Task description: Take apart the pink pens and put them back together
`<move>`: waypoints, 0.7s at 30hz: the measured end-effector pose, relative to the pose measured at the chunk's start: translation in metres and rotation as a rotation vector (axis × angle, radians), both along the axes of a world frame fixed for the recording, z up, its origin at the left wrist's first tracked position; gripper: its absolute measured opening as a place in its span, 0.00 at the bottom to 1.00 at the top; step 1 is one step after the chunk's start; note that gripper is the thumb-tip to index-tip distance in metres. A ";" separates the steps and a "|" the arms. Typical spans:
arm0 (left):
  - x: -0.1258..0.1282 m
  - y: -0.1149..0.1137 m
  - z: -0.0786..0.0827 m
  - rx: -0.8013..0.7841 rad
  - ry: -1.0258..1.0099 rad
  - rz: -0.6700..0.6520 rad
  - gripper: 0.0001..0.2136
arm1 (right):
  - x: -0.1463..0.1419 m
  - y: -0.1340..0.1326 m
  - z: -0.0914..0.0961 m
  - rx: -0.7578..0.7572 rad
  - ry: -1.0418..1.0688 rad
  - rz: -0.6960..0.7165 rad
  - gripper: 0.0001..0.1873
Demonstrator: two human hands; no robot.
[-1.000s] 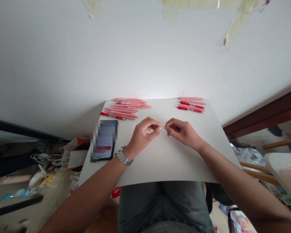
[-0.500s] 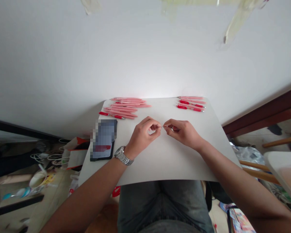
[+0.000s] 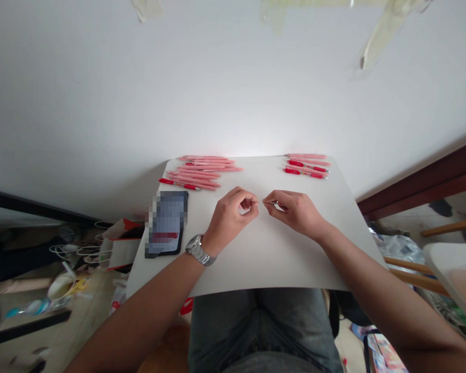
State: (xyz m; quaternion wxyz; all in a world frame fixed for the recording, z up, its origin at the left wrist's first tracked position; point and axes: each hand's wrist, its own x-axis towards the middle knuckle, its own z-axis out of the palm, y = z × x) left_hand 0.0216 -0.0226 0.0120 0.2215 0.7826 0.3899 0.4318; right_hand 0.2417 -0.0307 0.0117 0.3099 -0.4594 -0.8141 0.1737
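The fingers of your right hand [image 3: 293, 208] pinch a slim piece [image 3: 271, 202]; those of your left hand [image 3: 230, 210] pinch a tiny part [image 3: 258, 202] facing it, over the surface [image 3: 264, 259]. A loosened pinch or a bump between hands could drop either. Your fingers hide most of both; whether they touch is unclear. Farther out, the pens [image 3: 202, 175] overlap, and the phone [image 3: 169, 220] is blurred.

Your table [image 3: 279, 259] looks smooth and matt. At its far edge the pens [image 3: 205, 168] look plastic; over it your watch [image 3: 201, 252] is shiny metal.
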 end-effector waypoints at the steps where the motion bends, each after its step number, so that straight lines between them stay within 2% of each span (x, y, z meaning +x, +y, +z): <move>1: 0.000 0.000 0.000 -0.003 -0.003 0.008 0.05 | 0.000 0.000 0.000 0.005 -0.005 -0.005 0.05; 11: 0.003 -0.001 -0.002 0.026 0.001 0.038 0.05 | -0.002 -0.001 0.000 0.042 -0.028 -0.038 0.04; 17: 0.006 -0.002 -0.003 0.040 -0.001 0.079 0.06 | -0.003 0.000 -0.001 0.133 -0.057 -0.038 0.05; 21: -0.002 0.006 -0.005 0.038 -0.017 0.137 0.06 | 0.000 0.000 0.000 0.173 -0.070 -0.062 0.05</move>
